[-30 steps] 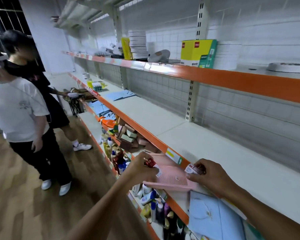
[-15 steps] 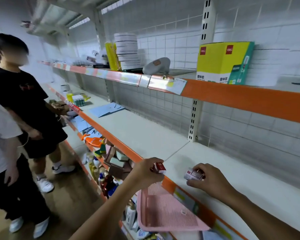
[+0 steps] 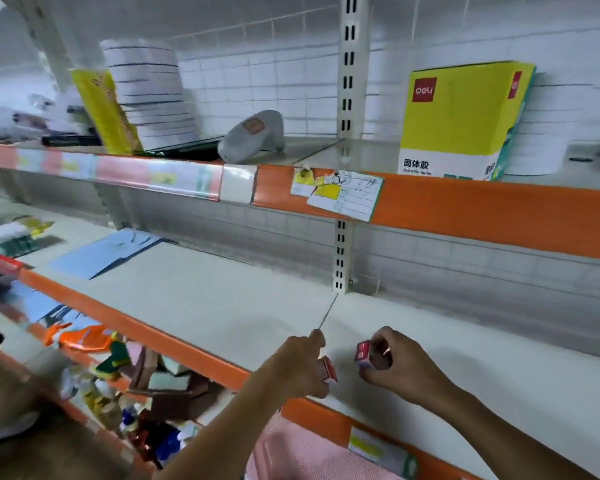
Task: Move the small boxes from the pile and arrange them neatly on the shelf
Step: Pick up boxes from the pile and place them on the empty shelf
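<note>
Head view, one moment at the shelving: I am seeing both hands reaching over the near orange edge of the middle shelf [image 3: 222,306]. My left hand [image 3: 298,367] is curling its fingers round a small red box [image 3: 327,369], holding it just above the pale shelf board near the front lip. My right hand [image 3: 394,363] is pinching a second small red box [image 3: 363,355] between thumb and fingertips, tilted, close to the first box but apart from it; I cannot tell whether either box is touching the board. Farther left on the same board a blue folder [image 3: 104,252] is lying flat. On the upper shelf a yellow carton [image 3: 459,119] is standing at the right, a grey handheld device [image 3: 253,135] is resting near the middle, and a white stack [image 3: 149,95] is rising at the far left. Below the hands, a pink basket [image 3: 302,455] is showing at the near edge, with mixed bottles [image 3: 125,403] crowding the lower shelf to its left.
</note>
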Demonstrator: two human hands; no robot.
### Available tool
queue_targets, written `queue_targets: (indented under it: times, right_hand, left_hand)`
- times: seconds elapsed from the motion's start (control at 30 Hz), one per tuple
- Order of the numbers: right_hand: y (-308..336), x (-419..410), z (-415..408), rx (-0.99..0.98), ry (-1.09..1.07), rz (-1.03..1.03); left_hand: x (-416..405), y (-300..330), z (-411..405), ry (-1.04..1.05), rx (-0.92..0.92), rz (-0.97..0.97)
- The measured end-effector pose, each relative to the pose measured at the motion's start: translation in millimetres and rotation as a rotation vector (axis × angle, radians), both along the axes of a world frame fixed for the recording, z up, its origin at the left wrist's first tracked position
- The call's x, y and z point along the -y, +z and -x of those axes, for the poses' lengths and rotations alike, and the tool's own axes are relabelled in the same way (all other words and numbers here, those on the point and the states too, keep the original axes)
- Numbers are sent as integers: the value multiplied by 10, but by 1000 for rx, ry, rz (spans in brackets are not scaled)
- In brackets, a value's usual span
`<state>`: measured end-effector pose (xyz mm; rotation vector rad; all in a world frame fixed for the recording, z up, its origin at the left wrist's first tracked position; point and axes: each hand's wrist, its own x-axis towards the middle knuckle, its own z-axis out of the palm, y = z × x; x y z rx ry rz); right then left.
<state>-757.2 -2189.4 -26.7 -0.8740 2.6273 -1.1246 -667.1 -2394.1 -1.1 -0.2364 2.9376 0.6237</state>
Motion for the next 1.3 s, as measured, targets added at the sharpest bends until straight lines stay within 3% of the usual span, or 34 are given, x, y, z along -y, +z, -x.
queue_targets:
  times: [0.2, 0.37, 0.63, 0.9, 1.17, 1.3]
  right_hand:
    - [28, -6, -275, 90, -88, 58]
    - [30, -89, -450, 139, -219, 134]
    - [-89, -172, -537, 268, -319, 211]
    - [-104, -252, -458, 307, -230, 194]
    - [88, -215, -497, 195, -194, -79]
    - [190, -80, -473, 239, -206, 13]
  left_hand:
    - [66, -55, 170, -250, 4, 26]
    - [155, -161, 190, -365, -19, -99]
    - [377, -244, 158, -368, 79, -318]
    - [424, -247, 166, -374, 84, -291]
    - [416, -246, 161, -370, 51, -248]
    - [411, -243, 164, -383, 45, -230]
